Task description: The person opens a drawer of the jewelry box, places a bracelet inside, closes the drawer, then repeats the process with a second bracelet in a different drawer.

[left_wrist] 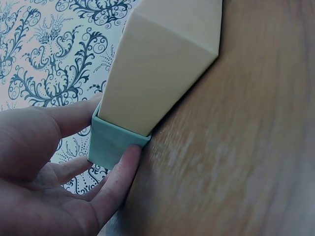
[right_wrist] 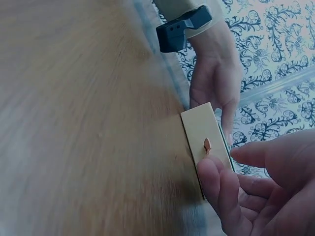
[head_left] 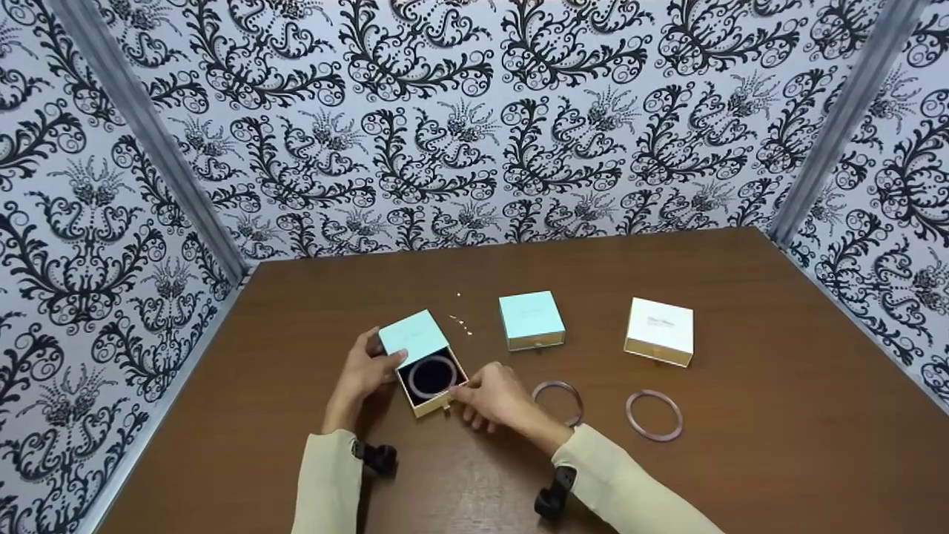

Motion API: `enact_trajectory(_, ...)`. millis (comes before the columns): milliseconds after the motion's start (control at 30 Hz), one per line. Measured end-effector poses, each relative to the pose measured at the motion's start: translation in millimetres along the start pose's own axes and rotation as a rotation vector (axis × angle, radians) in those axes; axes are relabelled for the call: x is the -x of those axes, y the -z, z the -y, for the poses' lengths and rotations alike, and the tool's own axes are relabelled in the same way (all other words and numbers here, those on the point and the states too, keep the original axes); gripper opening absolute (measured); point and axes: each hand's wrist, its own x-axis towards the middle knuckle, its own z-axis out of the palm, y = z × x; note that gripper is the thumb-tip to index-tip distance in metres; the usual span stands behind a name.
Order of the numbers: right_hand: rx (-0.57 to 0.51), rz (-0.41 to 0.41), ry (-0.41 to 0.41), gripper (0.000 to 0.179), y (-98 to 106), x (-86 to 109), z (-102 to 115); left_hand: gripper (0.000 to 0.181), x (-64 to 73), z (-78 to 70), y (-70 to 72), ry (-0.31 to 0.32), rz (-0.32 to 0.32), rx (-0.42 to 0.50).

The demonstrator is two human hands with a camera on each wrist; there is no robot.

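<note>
A teal sliding gift box [head_left: 414,337] stands on the table with its cream drawer [head_left: 432,406] pulled out toward the person. On the drawer's dark lining lies a pale purple bangle [head_left: 411,382]. My left hand [head_left: 365,371] grips the teal sleeve, thumb on top and fingers along its side; the left wrist view shows fingertips low on the teal end [left_wrist: 115,142]. With my right hand [head_left: 495,393] I pinch the drawer's front wall near its right corner. In the right wrist view, fingertips rest on the cream front beside a small pull tab [right_wrist: 207,145].
Farther back stand a second teal box [head_left: 531,315] and a white box [head_left: 660,326], both pushed shut. Two more bangles lie on the table: one partly behind the right forearm [head_left: 556,384], another bangle [head_left: 675,408] farther right. Patterned walls [head_left: 460,148] enclose the table's back and sides.
</note>
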Motion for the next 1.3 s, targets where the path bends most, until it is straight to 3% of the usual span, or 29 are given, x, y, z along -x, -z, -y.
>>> enact_trajectory(233, -0.15, 0.091, -0.107, 0.029, -3.8, -2.1, 1.4, 0.081, -1.4, 1.8, 0.1, 0.0, -0.008, -0.014)
enact_trajectory(567, -0.337, 0.188, -0.17, 0.024, -8.5, -2.1, -1.2, 0.082, -1.0, 0.1, -0.3, 0.0, -0.023, -0.022)
enact_trajectory(933, -0.384, 0.205, -0.186, 0.02, -16.9, -5.3, -3.1, 0.081, 1.2, 0.9, 1.3, 0.004, -0.01, -0.024)
enact_trajectory(1300, -0.366, 0.182, -0.182, 0.019, -18.5, -6.6, -3.3, 0.083, 1.9, -1.3, 1.1, 0.01, 0.001, -0.045)
